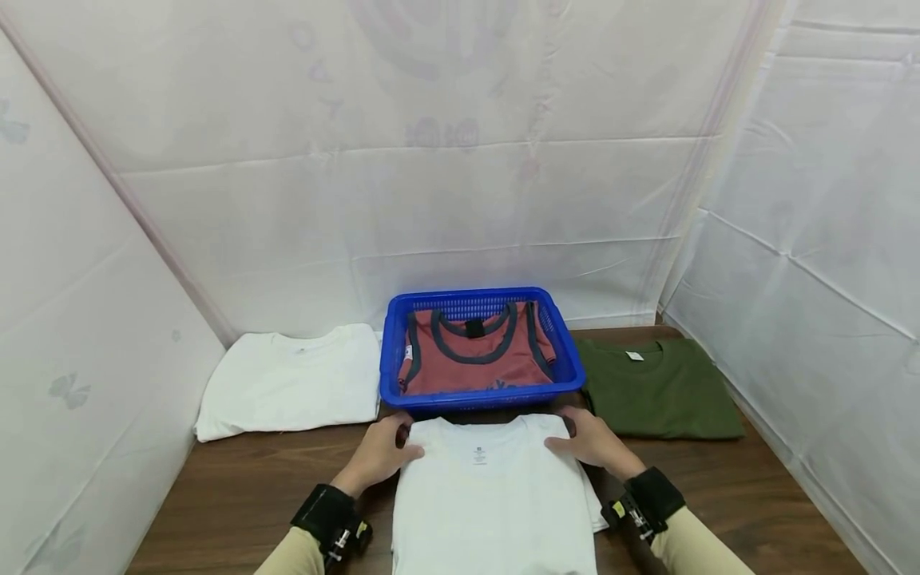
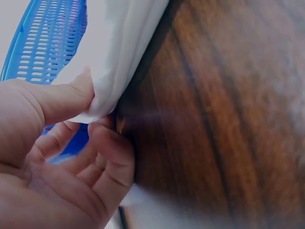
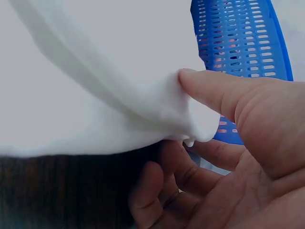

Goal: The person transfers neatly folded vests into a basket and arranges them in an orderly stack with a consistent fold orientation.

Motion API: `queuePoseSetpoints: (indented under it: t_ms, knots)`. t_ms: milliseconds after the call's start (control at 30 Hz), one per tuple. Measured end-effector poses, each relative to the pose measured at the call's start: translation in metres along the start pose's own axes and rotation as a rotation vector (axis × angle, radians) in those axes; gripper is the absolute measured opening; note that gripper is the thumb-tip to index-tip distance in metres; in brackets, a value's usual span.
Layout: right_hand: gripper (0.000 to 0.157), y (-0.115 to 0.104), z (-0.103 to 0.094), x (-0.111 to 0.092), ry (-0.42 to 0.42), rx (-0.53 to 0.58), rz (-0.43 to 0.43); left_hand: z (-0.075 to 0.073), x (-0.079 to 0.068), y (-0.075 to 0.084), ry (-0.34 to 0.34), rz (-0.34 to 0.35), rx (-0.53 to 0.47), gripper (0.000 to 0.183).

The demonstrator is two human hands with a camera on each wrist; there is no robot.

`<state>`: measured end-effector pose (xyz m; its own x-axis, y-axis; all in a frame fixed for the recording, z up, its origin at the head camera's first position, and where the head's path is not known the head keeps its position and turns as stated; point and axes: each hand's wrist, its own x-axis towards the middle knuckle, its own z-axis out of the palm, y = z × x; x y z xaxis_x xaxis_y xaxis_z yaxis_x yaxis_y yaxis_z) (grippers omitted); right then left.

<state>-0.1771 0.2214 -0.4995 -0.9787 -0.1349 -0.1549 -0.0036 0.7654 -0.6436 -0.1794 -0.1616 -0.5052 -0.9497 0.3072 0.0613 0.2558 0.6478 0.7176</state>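
A folded white T-shirt (image 1: 492,503) lies at the front middle of the table, its neckline toward the blue basket. My left hand (image 1: 381,454) pinches the shirt's upper left corner, thumb on top and fingers curled beneath, as the left wrist view shows with the white cloth (image 2: 116,52). At the upper right corner my right hand (image 1: 595,441) pinches the same shirt; in the right wrist view its thumb (image 3: 209,86) presses on the white fabric (image 3: 109,95) while the fingers curl under the edge. A bit of white cloth sticks out below the shirt's right side.
Just behind the shirt stands a blue plastic basket (image 1: 569,375) holding a folded red shirt (image 1: 474,363) with dark trim. Another white T-shirt (image 1: 291,383) lies folded at the left, a dark green one (image 1: 664,391) at the right. White sheet walls (image 1: 460,208) enclose the wooden table (image 1: 237,495).
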Motion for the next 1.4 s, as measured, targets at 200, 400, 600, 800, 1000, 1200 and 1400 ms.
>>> queuePoseSetpoints:
  t_ms: [200, 400, 600, 800, 1000, 1200, 1400]
  knots:
    - [0.061, -0.001, 0.000, 0.006, -0.025, -0.004, 0.004, -0.003, -0.001, -0.002, -0.005, -0.002, -0.038, 0.024]
    - [0.055, -0.004, 0.001, 0.007, -0.044, 0.004, 0.000, -0.002, -0.003, -0.004, -0.022, -0.012, -0.080, 0.025]
    - [0.035, -0.005, 0.004, 0.003, -0.016, 0.025, 0.010, -0.002, -0.005, -0.008, -0.045, 0.024, -0.116, 0.022]
    - [0.023, -0.006, 0.008, -0.003, 0.049, 0.044, -0.023, -0.003, -0.006, -0.010, -0.035, 0.054, -0.117, 0.022]
    - [0.016, -0.008, 0.009, -0.007, 0.120, 0.044, -0.169, -0.007, -0.009, -0.009, -0.084, -0.007, -0.191, 0.039]
    - [0.020, -0.010, 0.006, -0.013, 0.144, 0.025, -0.278, -0.009, -0.013, -0.011, -0.121, 0.013, -0.195, 0.024]
    - [0.022, -0.012, 0.000, -0.021, 0.160, 0.012, -0.306, -0.013, -0.017, -0.009, -0.136, 0.114, -0.151, 0.012]
